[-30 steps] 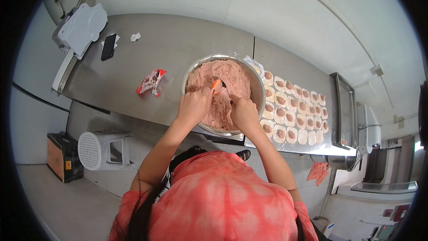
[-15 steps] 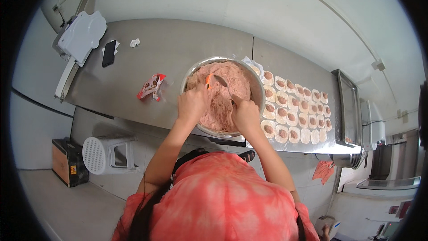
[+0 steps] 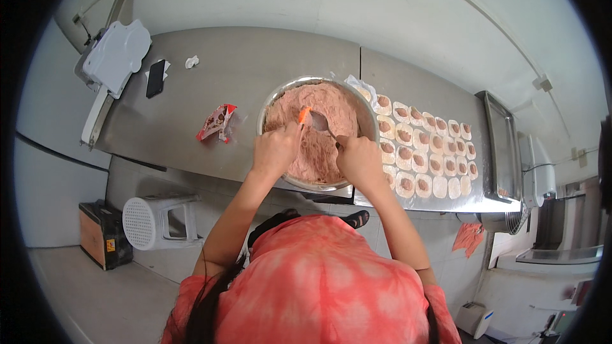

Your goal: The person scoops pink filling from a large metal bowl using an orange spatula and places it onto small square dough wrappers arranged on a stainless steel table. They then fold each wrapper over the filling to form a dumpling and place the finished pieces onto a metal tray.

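Observation:
A large steel bowl full of pink ground meat stands at the table's front edge, before me. Over the meat, my left hand is closed around a small orange tool, its exact kind unclear. My right hand grips a metal spoon by its handle. The spoon's head meets the orange tool's tip, or lies very close to it. Right of the bowl, pale round dough wrappers lie in rows, most with a lump of meat on top.
A red printed bag lies left of the bowl. Farther left are a black phone, a crumpled white tissue and a white scale-like device. A metal tray borders the wrappers. A white stool stands below.
Both hands have shifted slightly right over the bowl. The spoon's head has moved a little lower and right, and more of the orange tool shows beside it.

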Motion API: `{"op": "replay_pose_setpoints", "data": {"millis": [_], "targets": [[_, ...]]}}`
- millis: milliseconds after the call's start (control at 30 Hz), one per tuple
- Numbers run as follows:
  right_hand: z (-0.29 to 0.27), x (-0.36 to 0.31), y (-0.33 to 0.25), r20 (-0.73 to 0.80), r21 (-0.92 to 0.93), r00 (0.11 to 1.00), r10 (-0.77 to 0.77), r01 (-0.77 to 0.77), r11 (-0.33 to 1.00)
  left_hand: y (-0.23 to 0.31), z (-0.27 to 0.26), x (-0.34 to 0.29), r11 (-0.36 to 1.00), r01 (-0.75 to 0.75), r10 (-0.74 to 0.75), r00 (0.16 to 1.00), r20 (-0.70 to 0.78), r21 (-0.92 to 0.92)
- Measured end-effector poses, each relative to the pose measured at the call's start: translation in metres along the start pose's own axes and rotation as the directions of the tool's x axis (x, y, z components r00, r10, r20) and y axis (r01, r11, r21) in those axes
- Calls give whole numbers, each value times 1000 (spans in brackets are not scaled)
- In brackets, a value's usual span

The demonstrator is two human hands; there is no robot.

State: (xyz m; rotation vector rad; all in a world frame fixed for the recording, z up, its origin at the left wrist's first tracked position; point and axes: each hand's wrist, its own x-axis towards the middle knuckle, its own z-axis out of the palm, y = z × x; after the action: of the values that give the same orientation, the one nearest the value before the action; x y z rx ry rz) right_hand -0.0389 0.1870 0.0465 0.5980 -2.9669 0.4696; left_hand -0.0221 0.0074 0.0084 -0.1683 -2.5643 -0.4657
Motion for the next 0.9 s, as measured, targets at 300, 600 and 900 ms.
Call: {"op": "replay_pose_setpoints", "data": {"millis": [300,600,900], "targets": [[-22,-11,56,607,792,794,39,-608,46,1,10,-5,999,29,-28,997,72,-20],[-111,-91,126,-226,780,684,694,-299,550,-12,17,-11,943,225,-203,973,110,-245],[-10,-185,213,-680,-280,497,539,-856,435,-24,11,-3,913,301,-264,950,165,-275]]}}
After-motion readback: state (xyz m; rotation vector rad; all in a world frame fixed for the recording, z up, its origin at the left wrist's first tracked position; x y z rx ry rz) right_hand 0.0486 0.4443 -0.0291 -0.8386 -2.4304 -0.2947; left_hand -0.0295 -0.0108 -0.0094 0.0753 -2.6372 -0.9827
